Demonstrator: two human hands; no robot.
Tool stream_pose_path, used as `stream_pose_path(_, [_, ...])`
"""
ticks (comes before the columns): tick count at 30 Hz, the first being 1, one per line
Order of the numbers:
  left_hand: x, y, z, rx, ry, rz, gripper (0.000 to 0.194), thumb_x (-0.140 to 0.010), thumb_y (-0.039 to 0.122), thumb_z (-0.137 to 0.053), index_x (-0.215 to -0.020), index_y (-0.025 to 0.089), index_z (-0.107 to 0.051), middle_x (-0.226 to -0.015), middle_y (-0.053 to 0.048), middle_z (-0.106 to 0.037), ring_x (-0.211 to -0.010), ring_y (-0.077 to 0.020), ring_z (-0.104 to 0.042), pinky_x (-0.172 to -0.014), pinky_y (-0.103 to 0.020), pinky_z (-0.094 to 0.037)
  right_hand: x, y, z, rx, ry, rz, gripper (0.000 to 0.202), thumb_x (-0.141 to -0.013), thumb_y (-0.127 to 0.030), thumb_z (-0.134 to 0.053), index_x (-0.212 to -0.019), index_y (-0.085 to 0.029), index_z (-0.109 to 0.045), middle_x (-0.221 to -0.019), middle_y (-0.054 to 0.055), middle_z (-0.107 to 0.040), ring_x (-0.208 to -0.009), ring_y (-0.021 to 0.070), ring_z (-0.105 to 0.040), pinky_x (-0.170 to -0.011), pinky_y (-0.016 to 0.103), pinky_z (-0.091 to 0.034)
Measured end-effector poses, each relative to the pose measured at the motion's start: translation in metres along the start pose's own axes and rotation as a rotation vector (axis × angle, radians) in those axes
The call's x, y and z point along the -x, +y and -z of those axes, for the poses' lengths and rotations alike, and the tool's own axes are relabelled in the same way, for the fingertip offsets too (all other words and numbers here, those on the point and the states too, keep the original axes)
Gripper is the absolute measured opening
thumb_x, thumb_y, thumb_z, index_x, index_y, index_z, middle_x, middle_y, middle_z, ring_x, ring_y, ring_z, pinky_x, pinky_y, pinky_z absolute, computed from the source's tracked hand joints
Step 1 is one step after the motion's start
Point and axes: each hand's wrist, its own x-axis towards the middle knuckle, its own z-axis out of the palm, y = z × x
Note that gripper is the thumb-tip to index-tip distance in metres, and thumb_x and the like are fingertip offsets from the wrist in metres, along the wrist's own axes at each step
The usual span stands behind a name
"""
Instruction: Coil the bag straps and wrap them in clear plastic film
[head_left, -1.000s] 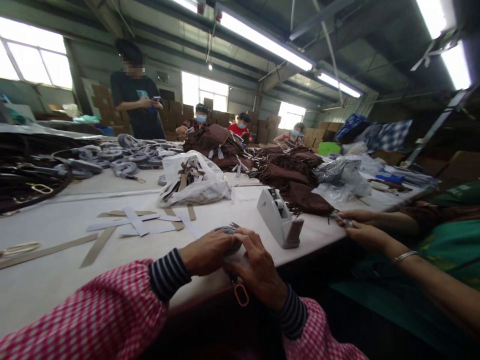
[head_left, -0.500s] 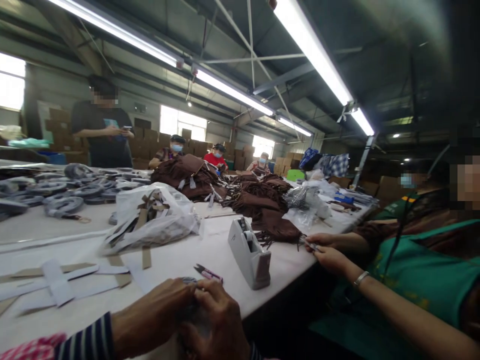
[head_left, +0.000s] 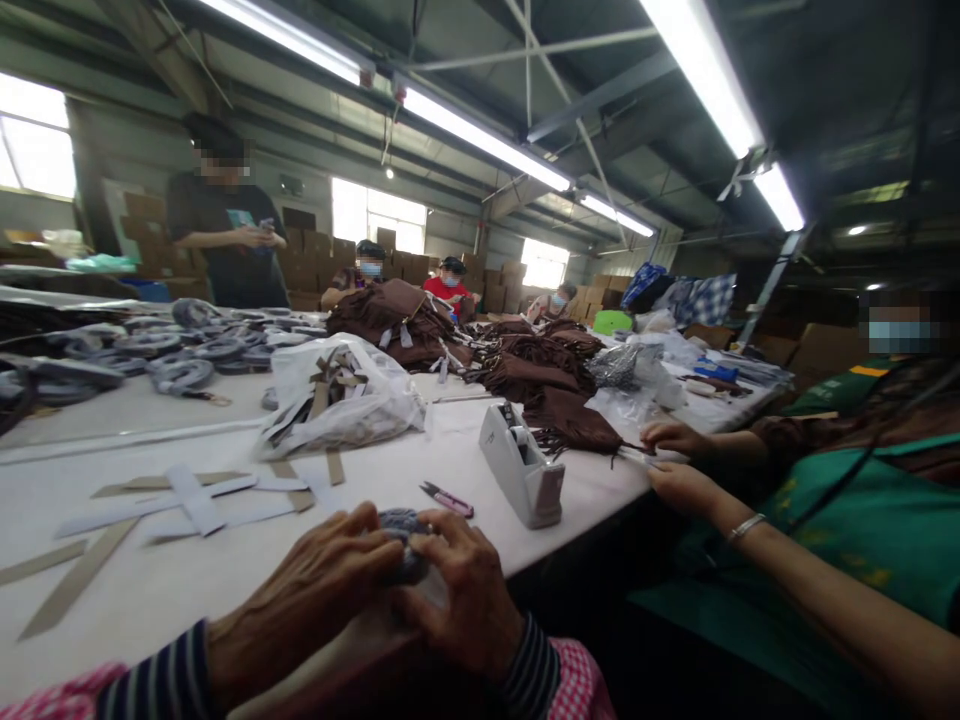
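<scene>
A grey-blue bundle point(head_left: 405, 548) is held between my two hands at the table's near edge. My left hand point(head_left: 322, 565) wraps its left side with bent fingers, and my right hand point(head_left: 461, 580) grips it from the right. Just beyond lie small snips with a pink handle point(head_left: 448, 500), touched by neither hand. A grey tape dispenser point(head_left: 521, 465) stands to their right. White and tan strips point(head_left: 195, 500) lie scattered on the left of the table.
Behind are a plastic bag of strips point(head_left: 341, 395), grey rings point(head_left: 180, 370) and a brown fringed pile point(head_left: 532, 370). At right, a person in a green apron point(head_left: 847, 520) holds a thin piece near the table edge. Other people are farther back.
The view has shifted, so the table items appear farther right and slightly higher. More of the grey-blue bundle shows between my hands, and my right cuff has come into view.
</scene>
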Motion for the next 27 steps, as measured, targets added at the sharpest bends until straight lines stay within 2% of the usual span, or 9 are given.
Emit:
stream_pose_path(4, [-0.002,0.006,0.008,0.067,0.030,0.236,0.013,-0.083,0.025,-0.065,-0.093,0.022,-0.072,-0.093,-0.003,-0.063,-0.088,-0.0230,-0.058,-0.079,-0.033,-0.045,-0.002,-0.008,0.004,0.038,-0.001,0.020,0.037,-0.088,-0.035,-0.079,-0.122,-0.021,-0.070,-0.134,0.011,-0.063,-0.124,0.0329,-0.056,-0.107,0.050,-0.047])
stream_pose_path(7, [-0.002,0.002,0.006,0.126,-0.004,0.313,0.013,-0.079,0.027,-0.068,-0.089,0.020,-0.070,-0.094,-0.003,-0.060,-0.088,-0.0226,-0.057,-0.080,-0.034,-0.045,-0.001,-0.017,0.006,0.062,0.003,0.034,0.042,-0.087,-0.041,-0.081,-0.123,-0.022,-0.071,-0.130,0.012,-0.063,-0.120,0.0339,-0.055,-0.105,0.052,-0.048])
stream_pose_path(9, [-0.002,-0.001,0.006,0.121,-0.016,0.303,0.013,-0.080,0.029,-0.068,-0.088,0.019,-0.070,-0.094,-0.003,-0.059,-0.087,-0.0227,-0.056,-0.079,-0.034,-0.044,0.000,-0.021,0.005,0.066,-0.002,0.038,0.040,-0.088,-0.041,-0.081,-0.122,-0.022,-0.071,-0.118,0.011,-0.065,-0.111,0.0316,-0.058,-0.097,0.048,-0.051])
stream_pose_path(12, [0.000,-0.004,0.012,0.133,-0.066,0.252,0.025,-0.084,0.041,-0.072,-0.096,0.020,-0.072,-0.096,-0.003,-0.059,-0.090,-0.0236,-0.057,-0.080,-0.034,-0.043,0.000,-0.021,0.000,0.036,-0.042,0.067,0.015,-0.097,-0.023,-0.070,-0.111,-0.019,-0.072,-0.098,0.008,-0.067,-0.099,0.0259,-0.062,-0.084,0.037,-0.053])
stream_pose_path(15, [0.000,-0.007,0.022,0.119,-0.156,0.196,0.034,-0.094,0.052,-0.063,-0.108,0.023,-0.074,-0.098,-0.004,-0.059,-0.092,-0.0248,-0.058,-0.083,-0.034,-0.043,-0.004,-0.017,-0.001,0.019,-0.086,0.089,0.007,-0.099,-0.016,-0.065,-0.101,-0.017,-0.072,-0.094,0.007,-0.070,-0.095,0.0239,-0.065,-0.081,0.033,-0.051])
stream_pose_path(18, [-0.009,-0.009,0.033,0.067,-0.200,0.185,0.034,-0.099,0.047,-0.053,-0.107,0.023,-0.076,-0.095,-0.005,-0.062,-0.090,-0.0251,-0.060,-0.083,-0.035,-0.042,-0.011,-0.016,0.006,0.005,-0.161,0.063,0.011,-0.097,-0.018,-0.069,-0.108,-0.016,-0.071,-0.102,0.008,-0.073,-0.098,0.0243,-0.068,-0.084,0.032,-0.051])
stream_pose_path(21, [-0.022,-0.011,0.042,0.121,-0.280,0.172,0.024,-0.092,0.037,-0.061,-0.098,0.021,-0.078,-0.093,-0.004,-0.067,-0.092,-0.0255,-0.063,-0.084,-0.034,-0.043,-0.021,-0.020,0.018,0.024,-0.277,0.040,0.024,-0.096,-0.017,-0.071,-0.120,-0.013,-0.067,-0.108,0.010,-0.075,-0.101,0.0251,-0.069,-0.086,0.033,-0.051])
stream_pose_path(23, [-0.029,-0.012,0.045,0.186,-0.325,0.169,0.018,-0.086,0.031,-0.065,-0.092,0.020,-0.077,-0.093,-0.004,-0.070,-0.093,-0.0252,-0.064,-0.084,-0.032,-0.044,-0.028,-0.023,0.025,0.091,-0.347,0.058,0.024,-0.096,-0.019,-0.069,-0.119,-0.013,-0.067,-0.108,0.010,-0.075,-0.101,0.0265,-0.069,-0.086,0.034,-0.050])
stream_pose_path(27, [-0.029,-0.016,0.044,0.124,-0.323,0.160,0.015,-0.085,0.029,-0.065,-0.092,0.020,-0.075,-0.094,-0.003,-0.068,-0.092,-0.0244,-0.063,-0.083,-0.032,-0.044,-0.035,-0.026,0.030,0.216,-0.417,0.061,0.028,-0.095,-0.024,-0.069,-0.121,-0.015,-0.066,-0.107,0.011,-0.074,-0.105,0.0290,-0.067,-0.083,0.035,-0.048])
